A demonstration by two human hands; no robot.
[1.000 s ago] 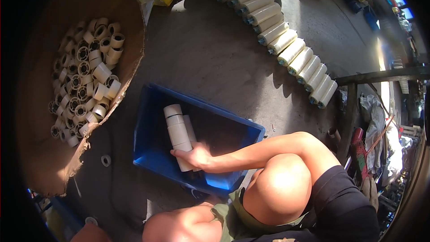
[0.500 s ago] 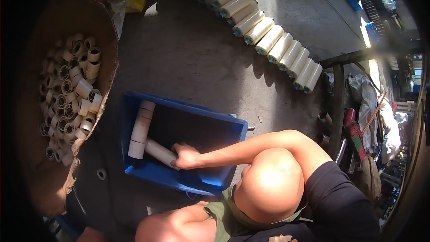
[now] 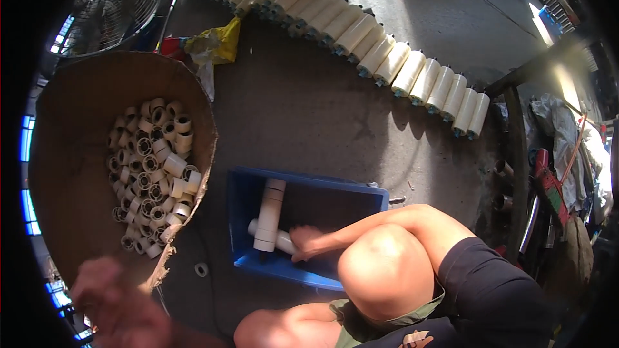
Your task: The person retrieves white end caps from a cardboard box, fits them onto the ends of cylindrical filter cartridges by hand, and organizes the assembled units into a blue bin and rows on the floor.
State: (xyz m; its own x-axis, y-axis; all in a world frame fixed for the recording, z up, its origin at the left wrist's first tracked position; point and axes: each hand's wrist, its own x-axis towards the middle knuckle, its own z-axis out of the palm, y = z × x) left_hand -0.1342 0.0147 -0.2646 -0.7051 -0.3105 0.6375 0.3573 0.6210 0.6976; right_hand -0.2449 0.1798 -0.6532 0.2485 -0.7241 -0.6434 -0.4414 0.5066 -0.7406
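— Where is your right hand (image 3: pixel 302 240)?
— It's inside the blue bin (image 3: pixel 309 276) on the floor, closed on a white tube (image 3: pixel 278 240) lying under another white tube (image 3: pixel 269 214).
— And your left hand (image 3: pixel 106 299)?
— Blurred near the cardboard box (image 3: pixel 71 174) of white rolls (image 3: pixel 153 174); its grip you can't tell.

Person, head view. Both arms bare, no sleeves, no gloves, no watch or rings visible. Right hand (image 3: pixel 303 241) sharp; left hand (image 3: pixel 109 299) at approx. 7 o'clock, motion-blurred, detail n/a. Knees bare. Shorts: olive-green fabric w/ loose hem at 6 o'clock; dark, near-black garment at 4 o'clock. Small light-coloured emblem on the dark fabric nr bottom edge.
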